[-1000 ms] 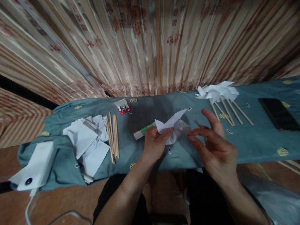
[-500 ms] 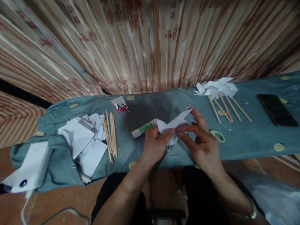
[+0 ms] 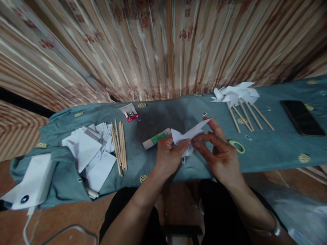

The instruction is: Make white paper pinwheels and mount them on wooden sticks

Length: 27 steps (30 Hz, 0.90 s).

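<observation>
A white paper pinwheel (image 3: pixel 190 134) with folded blades is held between both hands over the middle of the cloth-covered table. My left hand (image 3: pixel 169 153) grips it from the left, thumb pressed on its near side. My right hand (image 3: pixel 221 154) pinches near its centre with thumb and forefinger, other fingers curled behind the right blade. Whatever lies between those fingertips is too small to make out. Just left of my left hand is a green-and-white glue stick (image 3: pixel 156 138). A pale green ring (image 3: pixel 237 146), perhaps a scissor handle, shows beside my right hand.
To the left lie white paper squares (image 3: pixel 88 146), several wooden sticks (image 3: pixel 122 144) and an open small box (image 3: pixel 129 112) of metal pins. Finished pinwheels on sticks (image 3: pixel 237 94) and a black phone (image 3: pixel 302 117) lie right. A white device (image 3: pixel 38 178) with a cable sits at the left end.
Both hands keep their hold on the paper pinwheel, with barely any finger movement. The whole view has shifted very slightly.
</observation>
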Available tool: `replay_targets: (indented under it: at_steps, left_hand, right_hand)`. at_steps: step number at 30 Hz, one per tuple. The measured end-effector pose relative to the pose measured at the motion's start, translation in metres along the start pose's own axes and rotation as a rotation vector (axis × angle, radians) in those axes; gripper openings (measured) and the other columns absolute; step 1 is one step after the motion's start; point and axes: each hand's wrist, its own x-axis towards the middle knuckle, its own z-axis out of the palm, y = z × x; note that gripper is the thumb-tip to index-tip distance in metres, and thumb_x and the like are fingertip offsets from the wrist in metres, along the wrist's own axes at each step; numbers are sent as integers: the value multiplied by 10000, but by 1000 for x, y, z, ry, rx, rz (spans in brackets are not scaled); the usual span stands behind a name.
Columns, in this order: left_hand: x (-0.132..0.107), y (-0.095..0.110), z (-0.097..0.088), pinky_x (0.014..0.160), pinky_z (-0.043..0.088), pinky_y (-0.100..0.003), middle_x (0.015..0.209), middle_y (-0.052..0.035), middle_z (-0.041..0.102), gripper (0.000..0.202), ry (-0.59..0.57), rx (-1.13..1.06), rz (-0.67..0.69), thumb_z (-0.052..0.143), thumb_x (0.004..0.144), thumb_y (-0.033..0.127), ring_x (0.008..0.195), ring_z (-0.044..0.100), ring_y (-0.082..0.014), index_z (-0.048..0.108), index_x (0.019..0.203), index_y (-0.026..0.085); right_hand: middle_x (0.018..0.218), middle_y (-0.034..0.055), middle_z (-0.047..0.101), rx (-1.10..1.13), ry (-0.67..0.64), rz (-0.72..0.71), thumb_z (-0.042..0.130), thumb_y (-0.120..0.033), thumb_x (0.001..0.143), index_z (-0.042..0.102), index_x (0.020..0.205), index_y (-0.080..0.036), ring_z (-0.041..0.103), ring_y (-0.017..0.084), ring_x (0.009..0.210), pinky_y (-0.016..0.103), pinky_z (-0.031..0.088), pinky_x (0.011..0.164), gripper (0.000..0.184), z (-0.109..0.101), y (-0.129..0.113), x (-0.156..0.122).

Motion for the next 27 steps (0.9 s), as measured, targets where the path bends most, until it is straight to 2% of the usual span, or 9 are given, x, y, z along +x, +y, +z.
replay_targets:
  at_steps: [4, 11, 22, 27]
  left_hand:
    - [0, 0, 0, 580, 437, -234, 673, -12, 684, 114, 1, 23, 19, 716, 702, 285, 625, 583, -138, 735, 694, 173]
    - [1, -2, -2, 584, 430, -232, 690, -6, 659, 137, -38, 87, 99, 690, 717, 311, 642, 561, -132, 705, 707, 175]
    - [1, 0, -3, 599, 424, -238, 671, -5, 606, 145, -68, 126, 143, 646, 732, 297, 636, 530, -126, 647, 671, 165]
    - [0, 3, -4, 611, 418, -243, 673, -4, 609, 171, -81, 123, 148, 677, 717, 325, 639, 526, -125, 645, 690, 159]
  right_hand:
    - [1507, 36, 437, 29, -14, 18, 622, -324, 868, 690, 847, -253, 349, 307, 1432, 541, 271, 1172, 100, -1, 2, 0]
    - [1468, 37, 497, 113, -41, 46, 660, -305, 843, 694, 842, -251, 330, 296, 1443, 525, 189, 1195, 64, -1, 5, 1]
    - [1464, 32, 503, 185, -32, 127, 684, -356, 818, 708, 810, -251, 403, 304, 1396, 513, 198, 1186, 108, 1, 7, 0]
    - [1467, 35, 503, 222, -39, 152, 697, -378, 806, 710, 808, -247, 367, 306, 1419, 501, 202, 1190, 132, 3, 9, 0]
